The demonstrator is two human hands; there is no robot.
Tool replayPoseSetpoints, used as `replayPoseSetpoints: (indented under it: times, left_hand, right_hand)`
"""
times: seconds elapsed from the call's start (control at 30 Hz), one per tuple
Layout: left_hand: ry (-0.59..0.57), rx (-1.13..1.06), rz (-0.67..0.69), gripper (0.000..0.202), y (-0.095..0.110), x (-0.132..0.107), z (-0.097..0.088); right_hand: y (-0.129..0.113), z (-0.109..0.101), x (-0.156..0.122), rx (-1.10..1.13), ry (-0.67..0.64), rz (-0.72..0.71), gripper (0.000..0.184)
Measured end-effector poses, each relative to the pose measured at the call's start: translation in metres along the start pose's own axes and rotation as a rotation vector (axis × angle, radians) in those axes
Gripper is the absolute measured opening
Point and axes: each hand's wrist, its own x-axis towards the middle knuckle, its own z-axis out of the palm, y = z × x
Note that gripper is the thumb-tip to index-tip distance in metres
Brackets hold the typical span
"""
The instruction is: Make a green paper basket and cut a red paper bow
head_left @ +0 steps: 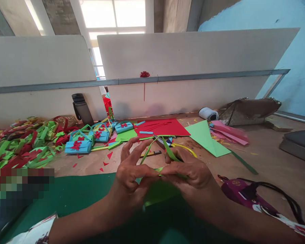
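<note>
We pinch a narrow green paper strip (169,150) between both hands, low in front of us above the green mat (83,189). Our left hand (132,176) grips with thumb and forefinger, and our right hand (190,173) mirrors it, the thumbs nearly meeting, probably so the small join stays firm and flat. The yellow-handled scissors (185,148) lie just beyond our fingers, likely to be within easy reach. The red sheet (165,128) sits behind them, perhaps to keep the working space free. Blue paper purses (78,146) stand to the left.
</note>
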Motion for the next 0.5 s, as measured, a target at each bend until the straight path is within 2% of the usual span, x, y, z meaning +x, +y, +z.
replayPoseSetpoints:
  times: [0.2, 0.33, 0.5]
  left_hand:
    - [-0.020, -0.007, -0.007, 0.025, 0.0027, -0.0003, 0.0027]
    - [-0.028, 0.050, -0.002, 0.023, 0.0021, -0.0001, 0.0018]
    - [-0.066, 0.113, 0.026, 0.024, 0.0012, 0.0020, -0.0020]
  right_hand:
    - [-0.0034, -0.0003, -0.0014, -0.063, -0.022, 0.013, 0.018]
    - [-0.0027, -0.0017, -0.0005, -0.185, -0.098, -0.040, 0.020]
    - [-0.0045, -0.0051, 0.0012, -0.260, -0.107, -0.057, 0.017]
